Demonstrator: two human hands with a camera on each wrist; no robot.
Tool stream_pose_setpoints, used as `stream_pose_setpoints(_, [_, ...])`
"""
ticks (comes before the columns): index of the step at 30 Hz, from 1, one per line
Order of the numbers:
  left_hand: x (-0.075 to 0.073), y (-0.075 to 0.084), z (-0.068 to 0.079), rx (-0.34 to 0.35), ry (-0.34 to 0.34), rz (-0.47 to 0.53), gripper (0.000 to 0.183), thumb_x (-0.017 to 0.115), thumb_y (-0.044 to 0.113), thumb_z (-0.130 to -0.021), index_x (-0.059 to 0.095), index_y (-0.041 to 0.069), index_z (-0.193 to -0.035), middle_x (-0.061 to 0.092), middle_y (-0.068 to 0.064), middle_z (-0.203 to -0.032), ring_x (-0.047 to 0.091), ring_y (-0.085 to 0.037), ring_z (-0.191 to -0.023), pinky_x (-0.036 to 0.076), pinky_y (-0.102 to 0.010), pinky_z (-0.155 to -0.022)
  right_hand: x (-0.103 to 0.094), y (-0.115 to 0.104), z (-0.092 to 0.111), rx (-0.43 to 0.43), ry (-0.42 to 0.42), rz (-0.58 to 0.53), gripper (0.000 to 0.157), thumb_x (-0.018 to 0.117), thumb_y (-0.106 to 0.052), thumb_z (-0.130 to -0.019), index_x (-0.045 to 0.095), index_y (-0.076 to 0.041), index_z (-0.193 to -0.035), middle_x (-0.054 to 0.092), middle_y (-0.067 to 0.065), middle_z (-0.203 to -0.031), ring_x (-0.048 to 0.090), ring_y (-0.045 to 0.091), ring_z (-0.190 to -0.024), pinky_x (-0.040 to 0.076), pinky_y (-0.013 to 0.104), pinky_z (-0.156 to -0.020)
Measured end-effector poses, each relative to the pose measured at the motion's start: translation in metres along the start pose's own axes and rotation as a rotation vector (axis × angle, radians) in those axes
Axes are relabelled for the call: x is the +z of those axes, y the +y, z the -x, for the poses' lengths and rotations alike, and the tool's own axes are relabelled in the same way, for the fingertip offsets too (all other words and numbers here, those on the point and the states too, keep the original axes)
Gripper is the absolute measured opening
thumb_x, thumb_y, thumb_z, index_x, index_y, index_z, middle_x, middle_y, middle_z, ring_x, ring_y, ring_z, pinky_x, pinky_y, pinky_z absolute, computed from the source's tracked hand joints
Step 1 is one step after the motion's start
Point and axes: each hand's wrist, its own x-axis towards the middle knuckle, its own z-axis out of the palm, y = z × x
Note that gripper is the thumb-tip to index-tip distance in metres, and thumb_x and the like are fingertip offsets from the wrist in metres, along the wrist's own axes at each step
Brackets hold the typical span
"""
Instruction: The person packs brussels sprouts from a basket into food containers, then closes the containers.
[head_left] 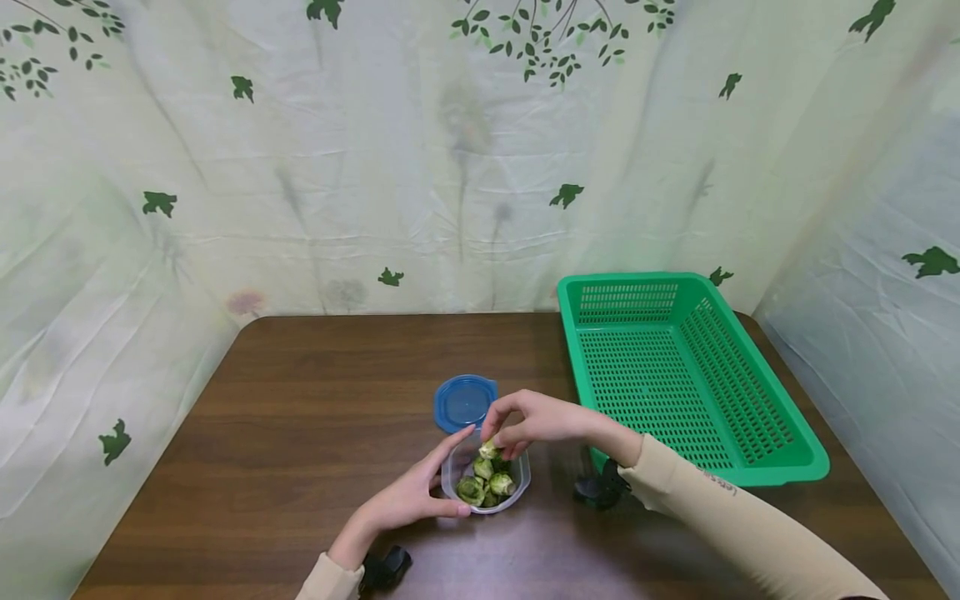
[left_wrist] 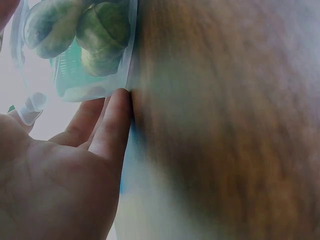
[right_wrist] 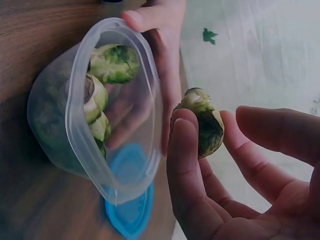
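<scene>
In the head view a clear plastic container (head_left: 524,492) stands on the table with several Brussels sprouts (head_left: 480,487) inside. My left hand (head_left: 408,492) holds it from the left, thumb at the near rim and fingers along the far side. The left wrist view shows fingertips (left_wrist: 119,100) against the container wall. My right hand (head_left: 534,418) is over the container's far right part. Between its thumb and fingers it pinches one Brussels sprout (right_wrist: 206,125), seen just outside the container's mouth in the right wrist view.
A blue lid (head_left: 461,402) lies on the brown wooden table (head_left: 315,417) just behind the container. To the right is a large green basket (head_left: 806,467) with slotted walls, with my right forearm across its near side. A leaf-patterned curtain (head_left: 375,167) hangs behind.
</scene>
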Motion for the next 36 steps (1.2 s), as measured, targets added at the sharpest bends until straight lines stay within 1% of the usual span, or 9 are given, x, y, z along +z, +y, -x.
stream_pose_setpoints(5, [0.0, 0.0, -0.001, -0.006, 0.0, 0.003, 0.09, 0.075, 0.021, -0.085, 0.016, 0.026, -0.153, 0.013, -0.008, -0.157, 0.021, -0.028, -0.139, 0.035, -0.044, -0.103, 0.006, -0.001, -0.004, 0.012, -0.013, -0.002, 0.012, 0.058, -0.002, -0.092, 0.064, 0.004, -0.101, 0.061, 0.008, -0.1, 0.066, 0.026, -0.078, 0.056, 0.039, -0.071])
stream_pose_setpoints(13, [-0.001, 0.0, -0.002, -0.027, 0.002, 0.009, 0.092, 0.077, 0.023, -0.083, 0.017, 0.032, -0.152, 0.014, -0.002, -0.157, 0.025, -0.022, -0.138, 0.034, -0.032, -0.103, 0.012, 0.0, -0.006, 0.006, -0.022, 0.02, 0.015, 0.056, -0.001, -0.092, 0.064, 0.004, -0.104, 0.062, 0.01, -0.104, 0.066, 0.028, -0.083, 0.056, 0.036, -0.073])
stream_pose_setpoints(18, [-0.001, -0.001, -0.002, -0.011, -0.001, -0.002, 0.09, 0.076, 0.022, -0.084, 0.017, 0.029, -0.152, 0.014, -0.005, -0.157, 0.024, -0.025, -0.138, 0.035, -0.037, -0.103, 0.009, 0.002, -0.003, 0.008, -0.004, 0.015, 0.019, 0.054, -0.001, -0.092, 0.062, 0.007, -0.107, 0.059, 0.017, -0.109, 0.064, 0.03, -0.084, 0.055, 0.042, -0.076])
stream_pose_setpoints(23, [0.0, -0.001, -0.002, 0.022, -0.007, 0.0, 0.091, 0.075, 0.019, -0.085, 0.016, 0.024, -0.153, 0.014, -0.009, -0.156, 0.025, -0.029, -0.138, 0.036, -0.04, -0.102, -0.001, 0.002, 0.008, 0.011, 0.035, -0.023, 0.018, 0.054, -0.004, -0.094, 0.062, 0.005, -0.107, 0.06, 0.014, -0.104, 0.062, 0.04, -0.09, 0.054, 0.042, -0.077])
stream_pose_setpoints(25, [0.0, -0.001, -0.002, 0.033, -0.01, 0.009, 0.091, 0.075, 0.018, -0.085, 0.015, 0.022, -0.154, 0.017, -0.011, -0.155, 0.027, -0.03, -0.137, 0.036, -0.04, -0.102, -0.006, 0.003, 0.013, 0.007, 0.049, -0.04, 0.019, 0.054, -0.006, -0.095, 0.061, 0.006, -0.108, 0.06, 0.015, -0.103, 0.061, 0.04, -0.09, 0.054, 0.044, -0.078])
stream_pose_setpoints(29, [0.001, -0.002, -0.002, 0.048, -0.014, 0.022, 0.093, 0.075, 0.016, -0.084, 0.014, 0.018, -0.154, 0.024, -0.014, -0.152, 0.031, -0.03, -0.135, 0.036, -0.039, -0.102, -0.02, 0.004, 0.026, -0.004, 0.086, -0.037, 0.022, 0.055, -0.011, -0.096, 0.061, 0.005, -0.11, 0.061, 0.015, -0.104, 0.063, 0.031, -0.086, 0.053, 0.047, -0.078])
stream_pose_setpoints(30, [0.001, -0.002, -0.002, 0.052, -0.013, 0.023, 0.094, 0.075, 0.016, -0.084, 0.013, 0.017, -0.154, 0.025, -0.015, -0.151, 0.031, -0.031, -0.135, 0.036, -0.038, -0.102, -0.023, 0.004, 0.03, -0.006, 0.095, -0.035, 0.022, 0.055, -0.011, -0.096, 0.061, 0.004, -0.11, 0.062, 0.014, -0.103, 0.063, 0.031, -0.085, 0.053, 0.049, -0.078])
stream_pose_setpoints(32, [0.001, -0.002, -0.002, 0.058, -0.011, 0.02, 0.094, 0.076, 0.016, -0.084, 0.013, 0.016, -0.154, 0.026, -0.017, -0.151, 0.032, -0.031, -0.135, 0.036, -0.037, -0.102, -0.031, 0.005, 0.037, 0.002, 0.115, -0.026, 0.021, 0.055, -0.013, -0.096, 0.062, 0.001, -0.11, 0.063, 0.01, -0.101, 0.063, 0.029, -0.083, 0.053, 0.046, -0.076])
stream_pose_setpoints(36, [0.001, -0.003, -0.002, 0.066, -0.007, 0.017, 0.095, 0.076, 0.017, -0.083, 0.014, 0.015, -0.154, 0.025, -0.016, -0.151, 0.031, -0.031, -0.135, 0.036, -0.037, -0.102, -0.046, 0.006, 0.053, 0.027, 0.144, -0.035, 0.02, 0.056, -0.015, -0.097, 0.061, -0.001, -0.11, 0.063, 0.011, -0.098, 0.061, 0.033, -0.081, 0.053, 0.044, -0.073])
